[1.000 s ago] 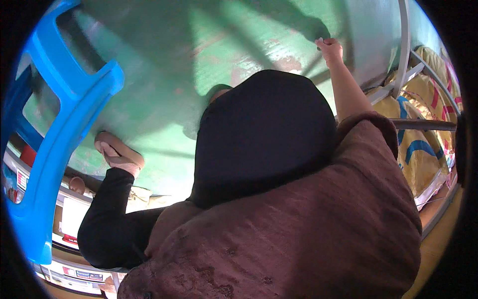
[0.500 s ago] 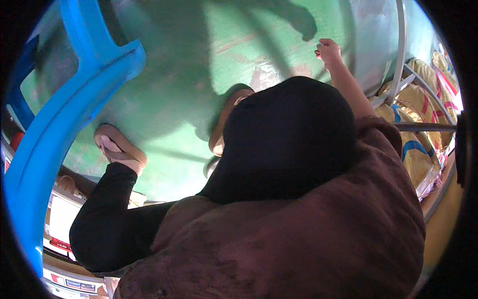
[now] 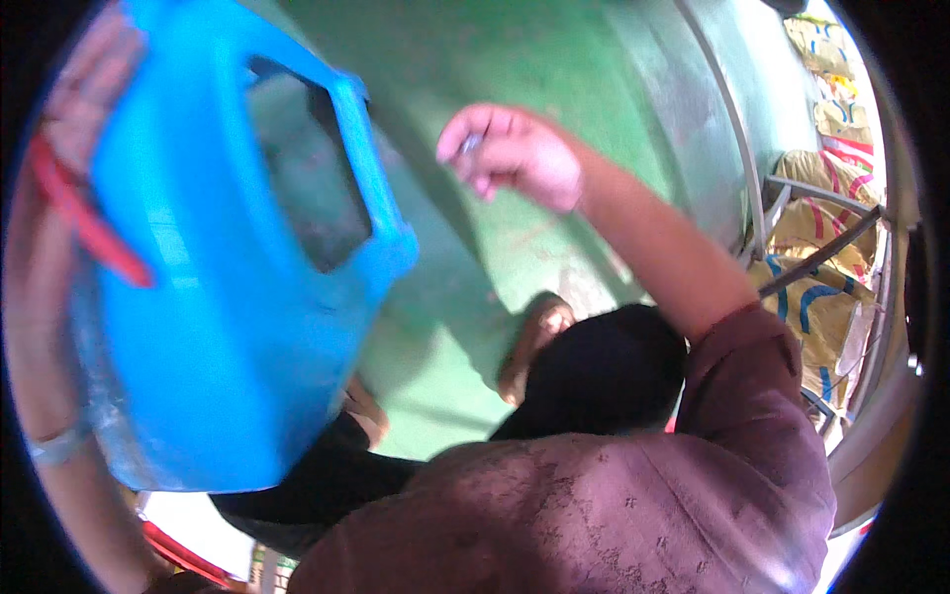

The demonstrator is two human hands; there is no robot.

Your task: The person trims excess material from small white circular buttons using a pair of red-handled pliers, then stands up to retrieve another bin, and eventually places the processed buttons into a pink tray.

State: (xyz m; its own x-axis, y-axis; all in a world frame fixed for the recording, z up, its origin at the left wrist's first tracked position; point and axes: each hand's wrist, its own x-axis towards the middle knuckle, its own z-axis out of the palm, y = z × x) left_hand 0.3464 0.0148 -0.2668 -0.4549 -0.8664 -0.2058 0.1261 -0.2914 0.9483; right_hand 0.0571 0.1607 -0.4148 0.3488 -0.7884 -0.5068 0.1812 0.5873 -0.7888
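Observation:
My right hand (image 3: 515, 153) is raised over the floor, fingers curled and pinched round a small shiny thing (image 3: 469, 145), too small to name. Left of it, a blue plastic chair (image 3: 198, 297) stands close, with a large opening in its moulded frame. Along the chair's left edge is my left hand (image 3: 84, 109), smeared by motion, with a band at the wrist. A slim, curved red thing (image 3: 94, 218) crosses that hand; whether my fingers grip it or the chair, I cannot tell.
Underfoot is a worn green floor (image 3: 435, 346). Printed yellowish sacks (image 3: 816, 317) are piled at the right, behind a metal frame (image 3: 821, 252). White boxes or papers and another red strip (image 3: 188, 554) lie at the lower left. My feet are beyond my knees.
My right hand has come left and nearer to the camera. My left hand and the red thing have entered at the left. The blue chair fills more of the view, which has shifted.

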